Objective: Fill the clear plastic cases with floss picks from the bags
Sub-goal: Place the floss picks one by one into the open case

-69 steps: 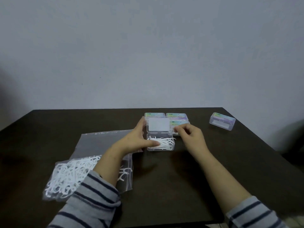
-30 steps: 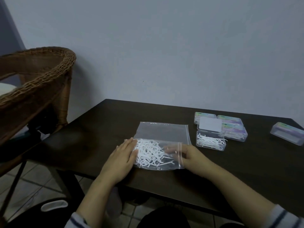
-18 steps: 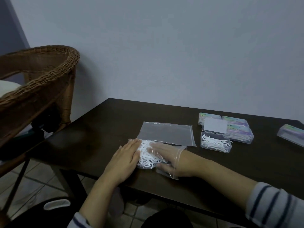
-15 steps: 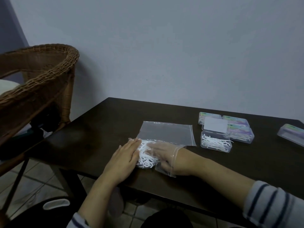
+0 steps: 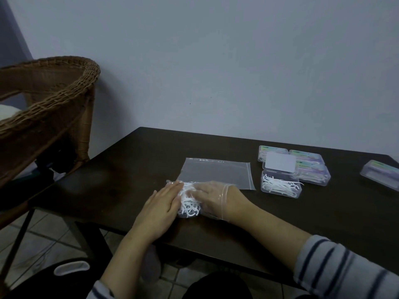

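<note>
A clear zip bag point(image 5: 212, 214) of white floss picks point(image 5: 188, 205) lies near the front edge of the dark table point(image 5: 129, 167). My right hand point(image 5: 212, 196) is inside the bag up to the wrist, its fingers reaching into the bunched picks. My left hand point(image 5: 160, 203) rests flat against the bag's left end from outside. To the right stands an open clear case point(image 5: 280, 188) partly filled with picks, its lid point(image 5: 280, 166) raised behind it.
A flat empty zip bag point(image 5: 216, 172) lies just behind my hands. Closed cases point(image 5: 311, 169) sit behind the open one, and another case point(image 5: 381, 173) is at the far right. A wicker chair point(image 5: 49, 100) stands left of the table.
My hands left the open case and went to the bag. My right hand slid inside it and pushed the picks left into a bunch against my left hand.
</note>
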